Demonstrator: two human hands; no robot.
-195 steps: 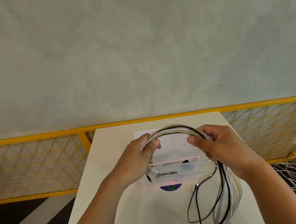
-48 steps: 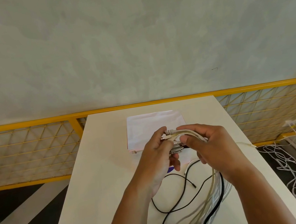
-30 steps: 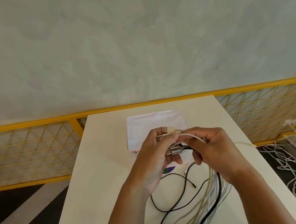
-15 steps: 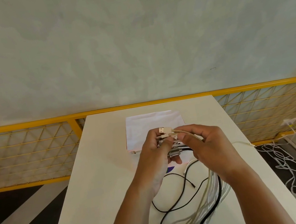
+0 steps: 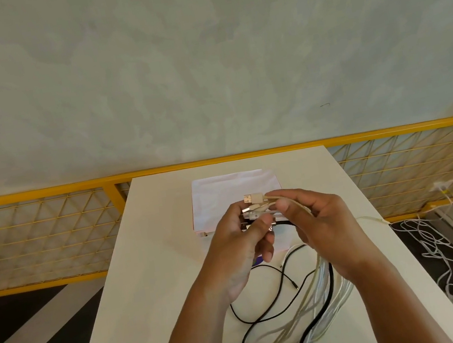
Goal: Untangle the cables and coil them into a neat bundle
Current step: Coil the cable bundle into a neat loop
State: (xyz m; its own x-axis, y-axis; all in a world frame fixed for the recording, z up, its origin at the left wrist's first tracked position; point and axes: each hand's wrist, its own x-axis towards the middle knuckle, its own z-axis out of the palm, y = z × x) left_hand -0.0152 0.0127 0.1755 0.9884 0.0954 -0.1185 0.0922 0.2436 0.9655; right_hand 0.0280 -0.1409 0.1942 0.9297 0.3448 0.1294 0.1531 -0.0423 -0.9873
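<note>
Left hand (image 5: 240, 246) grips plugs (image 5: 250, 199) — pointing left; right hand (image 5: 324, 225) pinches cables (image 5: 316, 314), hanging down.

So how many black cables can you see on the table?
2: a thin black cable looping on the table below the left hand, and a thicker black cable inside the pale bundle under the right hand. Others may be hidden.
</note>
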